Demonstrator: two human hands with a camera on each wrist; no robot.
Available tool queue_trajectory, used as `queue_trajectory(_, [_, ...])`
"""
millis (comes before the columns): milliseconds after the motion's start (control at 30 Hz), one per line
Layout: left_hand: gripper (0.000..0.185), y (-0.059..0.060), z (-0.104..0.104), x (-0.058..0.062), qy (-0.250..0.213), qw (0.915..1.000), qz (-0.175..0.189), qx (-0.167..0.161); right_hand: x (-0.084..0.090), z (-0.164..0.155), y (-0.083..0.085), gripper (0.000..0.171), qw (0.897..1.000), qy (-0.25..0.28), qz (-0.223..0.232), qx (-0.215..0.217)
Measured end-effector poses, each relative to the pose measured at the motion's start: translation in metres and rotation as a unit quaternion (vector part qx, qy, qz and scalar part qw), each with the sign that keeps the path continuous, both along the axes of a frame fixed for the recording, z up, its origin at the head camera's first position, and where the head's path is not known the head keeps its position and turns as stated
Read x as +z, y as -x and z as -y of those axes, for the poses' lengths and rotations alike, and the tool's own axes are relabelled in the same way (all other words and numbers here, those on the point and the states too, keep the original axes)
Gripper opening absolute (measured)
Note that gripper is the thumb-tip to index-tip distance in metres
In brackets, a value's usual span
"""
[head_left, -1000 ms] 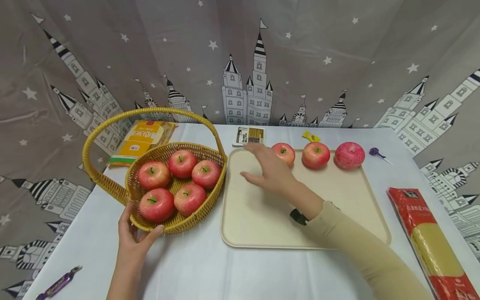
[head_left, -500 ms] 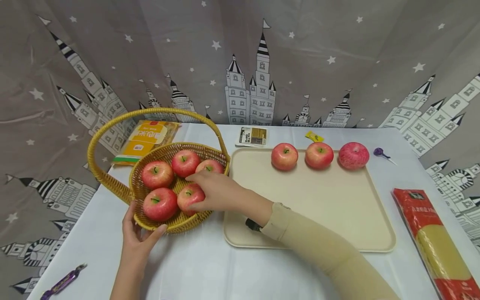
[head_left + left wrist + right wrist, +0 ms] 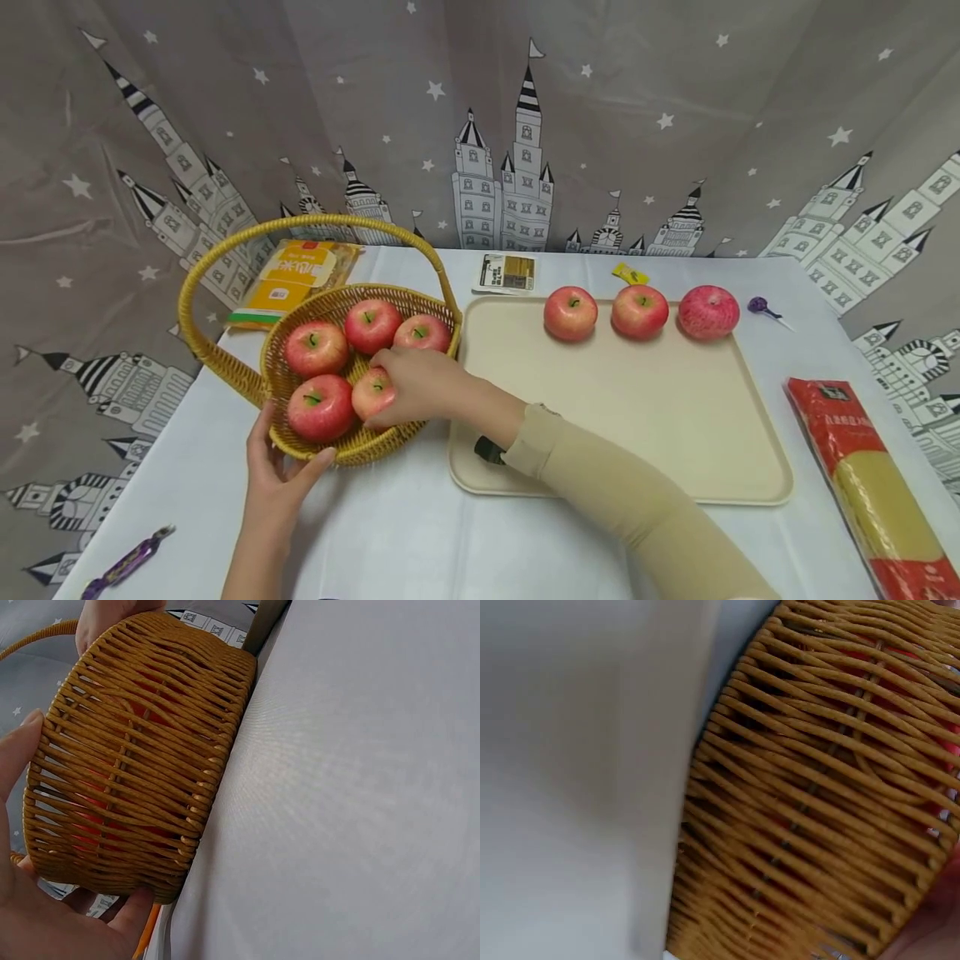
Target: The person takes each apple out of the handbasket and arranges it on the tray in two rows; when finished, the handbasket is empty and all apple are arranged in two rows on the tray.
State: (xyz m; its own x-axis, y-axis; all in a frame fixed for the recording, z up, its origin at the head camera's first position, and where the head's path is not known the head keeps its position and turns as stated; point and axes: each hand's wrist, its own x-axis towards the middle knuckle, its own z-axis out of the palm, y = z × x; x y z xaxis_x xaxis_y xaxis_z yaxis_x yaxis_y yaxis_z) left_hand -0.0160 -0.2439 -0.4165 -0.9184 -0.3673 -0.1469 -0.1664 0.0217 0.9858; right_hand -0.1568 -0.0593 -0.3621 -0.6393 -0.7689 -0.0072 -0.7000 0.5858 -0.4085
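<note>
A yellow-brown wicker basket [image 3: 360, 454] with a tall arched handle holds several red apples. My left hand [image 3: 272, 492] grips its near left side, thumb at the rim; in the left wrist view the fingers [image 3: 135, 919] curl round the woven wall. Reaching in over the right rim, my right hand [image 3: 420, 385] curls round the near right apple [image 3: 371, 395], and its fingertips are partly hidden. The right wrist view is mostly woven wall [image 3: 810, 795]. To the right, a beige tray [image 3: 615, 417] bears two apples [image 3: 570, 314] and a pink, speckled round fruit [image 3: 708, 313] along its far edge.
Behind the basket lies a yellow food packet [image 3: 281, 279]. A small labelled pack [image 3: 506, 273], a yellow candy [image 3: 630, 273] and a lollipop [image 3: 761, 306] lie beyond the tray. A red noodle bag [image 3: 870, 483] is at right, a purple wrapped candy [image 3: 127, 562] at front left.
My right hand has moved left from above the tray into the basket and closed round an apple. My left hand keeps its grip on the basket. The head view has shifted slightly.
</note>
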Motion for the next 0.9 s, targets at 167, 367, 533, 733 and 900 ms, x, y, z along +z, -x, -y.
queue_trajectory(167, [0.099,-0.001,-0.001,0.000,0.002,1.0000,0.004,0.003,0.012,-0.021,0.000,0.073,0.996,0.091,0.016,-0.016])
queue_trajectory(367, [0.100,-0.001,0.001,0.000,0.006,0.9998,0.020,0.002,0.034,-0.070,0.006,0.073,0.983,0.179,-0.003,-0.048])
queue_trajectory(533, [0.100,0.000,0.003,-0.001,0.005,0.9997,0.023,-0.001,0.033,-0.111,0.025,0.077,0.972,0.203,0.019,-0.117])
queue_trajectory(733, [0.100,0.000,0.003,0.001,0.010,0.9997,0.020,0.004,0.007,-0.135,0.056,0.079,0.963,0.172,0.065,-0.196])
queue_trajectory(900, [0.100,-0.001,0.002,0.000,0.010,0.9997,0.021,-0.004,-0.017,-0.134,0.077,0.078,0.963,0.146,0.092,-0.206])
